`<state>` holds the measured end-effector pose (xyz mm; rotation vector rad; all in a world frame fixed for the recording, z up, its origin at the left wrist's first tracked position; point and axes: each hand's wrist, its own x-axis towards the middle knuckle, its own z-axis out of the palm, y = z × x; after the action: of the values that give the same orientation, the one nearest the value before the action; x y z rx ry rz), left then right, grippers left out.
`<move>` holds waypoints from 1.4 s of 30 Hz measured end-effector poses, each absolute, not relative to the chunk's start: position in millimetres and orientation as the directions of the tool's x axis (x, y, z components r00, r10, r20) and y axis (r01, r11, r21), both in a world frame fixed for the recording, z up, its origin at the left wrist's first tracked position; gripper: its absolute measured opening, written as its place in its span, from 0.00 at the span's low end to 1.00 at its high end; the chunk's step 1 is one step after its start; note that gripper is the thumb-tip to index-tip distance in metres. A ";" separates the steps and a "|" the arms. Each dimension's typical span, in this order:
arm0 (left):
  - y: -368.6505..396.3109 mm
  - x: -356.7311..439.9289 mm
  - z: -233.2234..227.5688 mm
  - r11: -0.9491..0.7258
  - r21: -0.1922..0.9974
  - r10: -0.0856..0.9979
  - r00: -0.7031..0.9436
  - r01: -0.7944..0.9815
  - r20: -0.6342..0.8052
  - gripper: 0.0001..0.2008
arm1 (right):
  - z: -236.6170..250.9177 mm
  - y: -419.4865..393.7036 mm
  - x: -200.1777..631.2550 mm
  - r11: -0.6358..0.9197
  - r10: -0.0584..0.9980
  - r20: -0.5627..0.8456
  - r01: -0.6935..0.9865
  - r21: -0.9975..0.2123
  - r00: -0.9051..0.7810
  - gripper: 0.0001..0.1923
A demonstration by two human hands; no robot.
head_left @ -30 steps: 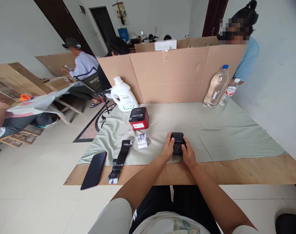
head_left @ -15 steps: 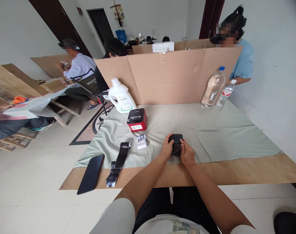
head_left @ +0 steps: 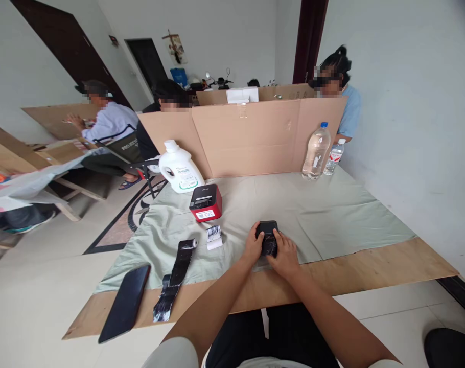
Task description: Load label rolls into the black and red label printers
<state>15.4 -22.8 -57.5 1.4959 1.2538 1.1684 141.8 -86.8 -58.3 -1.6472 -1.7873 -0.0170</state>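
Note:
A small black box-shaped device (head_left: 269, 246) rests on the cloth near the table's front, between my two hands. My left hand (head_left: 252, 244) grips its left side, with the thumb on the top face. From the right, my right hand (head_left: 285, 254) closes on the device, its thumb low by the near edge and its fingers along the right side. What exactly the device is, I cannot tell. To the left lie a small curled piece of printed paper (head_left: 214, 238) and a partly unrolled paper roll (head_left: 181, 266) printed mostly black.
Behind the paper stands a red and black label printer (head_left: 206, 202), with a white detergent bottle (head_left: 182, 167) beyond it. A phone (head_left: 125, 302) lies front left. Two water bottles (head_left: 316, 152) stand before the cardboard screen (head_left: 248, 138). Other people sit beyond it.
My view has shifted, so the table appears lower and further left. The right thumb has moved from the device's top face down toward its near edge. My left hand keeps its grip.

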 end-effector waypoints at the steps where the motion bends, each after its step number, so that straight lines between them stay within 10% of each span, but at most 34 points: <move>1: -24.3 11.5 -59.2 -0.175 0.952 0.984 0.071 0.251 0.162 0.23 | -56.9 -88.5 137.6 0.165 0.866 0.493 0.887 -0.430 0.078 0.40; 10: -59.3 -13.4 -63.7 -0.389 0.457 0.921 0.335 0.800 0.199 0.26 | -58.9 -61.0 146.2 0.143 0.836 0.529 0.874 -0.465 0.145 0.44; 17: -75.9 -25.8 -54.0 -0.569 0.229 0.815 0.579 0.790 0.027 0.28 | -55.3 51.8 265.9 -0.077 0.774 0.516 0.864 -0.498 0.366 0.44; 26: -77.4 -31.8 -48.7 -0.532 0.383 0.815 0.579 0.755 -0.010 0.29 | -52.0 106.2 364.3 -0.319 0.836 0.253 0.805 -0.501 0.488 0.51; 29: -57.0 -51.6 -42.3 -0.436 0.562 0.875 0.478 0.703 0.081 0.23 | -43.3 95.1 354.7 -0.301 0.788 0.373 0.835 -0.460 0.489 0.54; 36: 45.9 -158.6 0.4 -0.261 0.692 0.783 -0.272 0.673 0.559 0.19 | -18.0 104.9 203.1 0.363 0.731 0.682 0.836 -0.411 0.018 0.32; 42: 107.0 -211.6 4.2 0.146 0.965 0.860 -0.510 0.220 -0.013 0.31 | -7.3 126.1 12.2 0.327 0.945 0.272 0.505 -0.799 -0.181 0.38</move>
<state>-211.6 107.0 4.2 1.0324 1.8344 1.3894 12.2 126.1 -7.3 -1.2885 -1.8163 0.7170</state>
